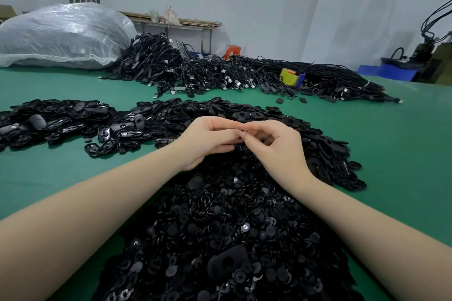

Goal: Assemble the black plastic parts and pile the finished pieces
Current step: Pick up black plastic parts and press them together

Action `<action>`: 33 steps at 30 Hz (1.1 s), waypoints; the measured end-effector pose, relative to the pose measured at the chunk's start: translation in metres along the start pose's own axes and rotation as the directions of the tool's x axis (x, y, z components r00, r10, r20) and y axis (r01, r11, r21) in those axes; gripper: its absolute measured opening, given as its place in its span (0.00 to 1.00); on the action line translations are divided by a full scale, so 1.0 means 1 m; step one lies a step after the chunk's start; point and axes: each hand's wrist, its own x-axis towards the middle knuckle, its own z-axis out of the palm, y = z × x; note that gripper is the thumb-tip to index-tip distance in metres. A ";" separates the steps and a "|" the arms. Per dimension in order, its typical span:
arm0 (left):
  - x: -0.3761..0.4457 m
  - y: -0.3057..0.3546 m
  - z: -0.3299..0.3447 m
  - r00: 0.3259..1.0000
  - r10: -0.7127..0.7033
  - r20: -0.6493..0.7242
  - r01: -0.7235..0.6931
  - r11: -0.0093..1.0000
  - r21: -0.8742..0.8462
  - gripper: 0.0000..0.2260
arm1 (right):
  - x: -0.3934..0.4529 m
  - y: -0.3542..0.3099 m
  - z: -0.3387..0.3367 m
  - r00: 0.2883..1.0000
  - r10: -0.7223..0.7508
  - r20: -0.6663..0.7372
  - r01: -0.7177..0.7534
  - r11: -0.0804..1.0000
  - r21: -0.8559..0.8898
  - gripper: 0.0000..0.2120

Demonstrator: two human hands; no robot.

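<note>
So both hands are being held together over the middle of the green table [391, 154], fingertips meeting right above the heap. The left hand [208, 140] is being kept curled, and the right hand [276, 146] is being curled in against it, with a small black part [238, 145] seemingly being pinched between them; only a sliver of it is being shown under the fingers, so what kind of piece it is can't really be told. A big mound of little round black discs [232, 227] is being spread out right under the forearms, with one larger oval shell [227, 264] being left lying on top near the bottom edge. Oval black shells [244, 115] are being heaped just behind the hands, and another pile of shiny oval pieces [61, 124] is being kept off to the left, a bit apart. Farther back, a tangle of black cables [220, 71] is being stretched across the table, with a yellow tape dispenser [291, 76] sitting in it and a big clear plastic bag [63, 34] being parked at the far left.
</note>
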 end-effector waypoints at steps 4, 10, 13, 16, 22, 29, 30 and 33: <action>0.000 0.002 0.002 1.000 -0.014 -0.018 0.014 0.999 -0.034 0.10 | -0.001 -0.004 0.002 0.999 -0.023 0.031 0.022 0.999 0.034 0.17; -0.001 0.001 0.000 1.000 -0.004 0.001 0.004 0.999 -0.041 0.09 | 0.002 -0.001 -0.004 0.999 -0.028 0.021 0.028 0.999 0.024 0.12; -0.001 0.001 0.000 1.000 -0.003 0.006 0.004 0.999 -0.042 0.06 | 0.005 0.001 -0.005 0.999 -0.028 0.030 0.028 1.000 0.005 0.10; -0.001 0.001 -0.001 1.000 0.010 0.019 -0.009 0.999 -0.034 0.06 | 0.005 0.004 -0.006 0.998 -0.047 0.051 0.048 0.999 -0.021 0.10; -0.001 -0.001 -0.002 0.999 0.020 0.034 -0.020 1.000 0.003 0.05 | 0.005 0.009 -0.007 0.996 -0.054 0.077 0.058 0.997 -0.052 0.12; -0.002 0.000 0.000 0.999 0.013 0.050 -0.015 1.000 0.027 0.10 | 0.007 0.009 -0.009 0.994 -0.107 0.037 0.110 0.988 -0.106 0.09; -0.002 0.001 0.000 0.999 0.014 0.050 -0.015 1.000 0.026 0.10 | 0.007 0.008 -0.010 0.991 -0.126 0.037 0.130 0.983 -0.128 0.08; -0.002 0.001 -0.001 0.999 0.013 0.048 -0.015 1.000 0.026 0.11 | 0.007 0.009 -0.012 0.984 -0.168 0.053 0.174 0.969 -0.174 0.06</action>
